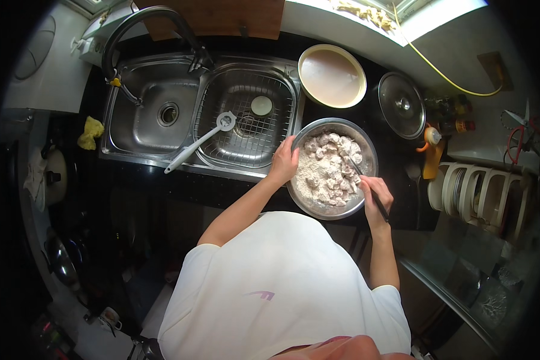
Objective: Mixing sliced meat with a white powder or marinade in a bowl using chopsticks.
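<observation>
A stainless steel mixing bowl stands on the black counter right of the sink. Inside lie flour-coated chunks of food, perhaps meat, with loose white flour heaped on the left side. My left hand grips the bowl's left rim, thumb on the inner side. In my right hand, at the bowl's right edge, are dark chopsticks. Their tips reach into the coated chunks.
Left is a double steel sink; a white slotted spoon lies across its rack-lined basin. Behind the bowl stand a basin of cloudy liquid and a pot lid. A plate rack and bottles are rightward.
</observation>
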The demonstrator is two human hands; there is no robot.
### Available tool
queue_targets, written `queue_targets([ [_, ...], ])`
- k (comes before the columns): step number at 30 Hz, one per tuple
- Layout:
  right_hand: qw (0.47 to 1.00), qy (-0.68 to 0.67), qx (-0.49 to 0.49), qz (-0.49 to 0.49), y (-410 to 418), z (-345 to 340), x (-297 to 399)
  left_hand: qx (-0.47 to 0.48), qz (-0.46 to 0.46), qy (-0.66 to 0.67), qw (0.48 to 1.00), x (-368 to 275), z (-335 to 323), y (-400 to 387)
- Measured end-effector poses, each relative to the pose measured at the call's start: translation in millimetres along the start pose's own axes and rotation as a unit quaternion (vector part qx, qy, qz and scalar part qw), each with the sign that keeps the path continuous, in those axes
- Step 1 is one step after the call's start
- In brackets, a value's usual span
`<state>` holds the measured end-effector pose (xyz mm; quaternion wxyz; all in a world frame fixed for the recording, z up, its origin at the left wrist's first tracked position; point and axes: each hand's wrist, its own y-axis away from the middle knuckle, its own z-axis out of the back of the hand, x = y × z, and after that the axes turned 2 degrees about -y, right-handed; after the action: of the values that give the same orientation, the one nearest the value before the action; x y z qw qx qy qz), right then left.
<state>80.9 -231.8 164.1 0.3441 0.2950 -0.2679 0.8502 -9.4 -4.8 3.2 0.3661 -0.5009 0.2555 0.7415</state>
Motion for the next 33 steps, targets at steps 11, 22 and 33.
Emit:
queue_targets([
  [11,0.920,-0.289,0.006,-0.266,31,-77,-40,0.013,0.002,0.007,1.000,-4,2,-2],
  [22,0.973,-0.143,0.139,-0.117,48,-26,1,0.004,0.016,0.001,1.000,-3,2,0],
  [33,1.000,-0.022,-0.009,0.019,13,-23,2,0.009,0.007,-0.004,1.000,-4,3,0],
])
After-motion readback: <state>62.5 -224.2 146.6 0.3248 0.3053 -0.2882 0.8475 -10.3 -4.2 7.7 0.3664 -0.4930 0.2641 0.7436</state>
